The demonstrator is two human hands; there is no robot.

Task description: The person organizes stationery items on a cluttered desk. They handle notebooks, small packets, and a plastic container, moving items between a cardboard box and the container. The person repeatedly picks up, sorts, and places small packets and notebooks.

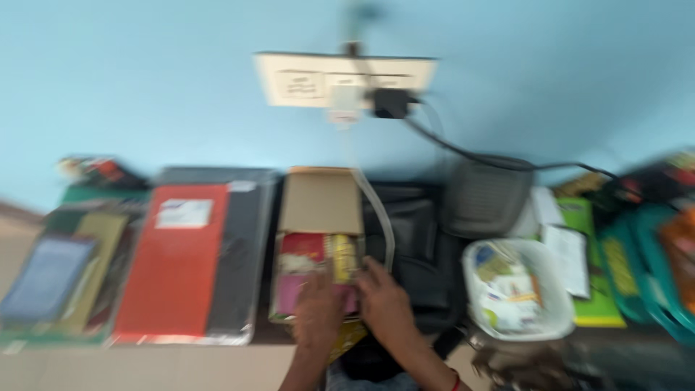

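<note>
The picture is blurred by motion. An open cardboard box (321, 199) with its flap raised sits in the middle of the desk, holding colourful packets in red, yellow and pink. My left hand (317, 311) rests on the box's near contents, fingers spread over the pink packet. My right hand (386, 304) lies beside it at the box's right near corner, touching the contents; a red band is on that wrist. Whether either hand grips anything is unclear.
A red folder (174, 261) lies on a dark sleeve to the left, with books (51, 279) beyond. A black bag (413, 239) and a white basket (554, 318) of packets are to the right. A wall socket panel (304, 80) with plugs and cables hangs above.
</note>
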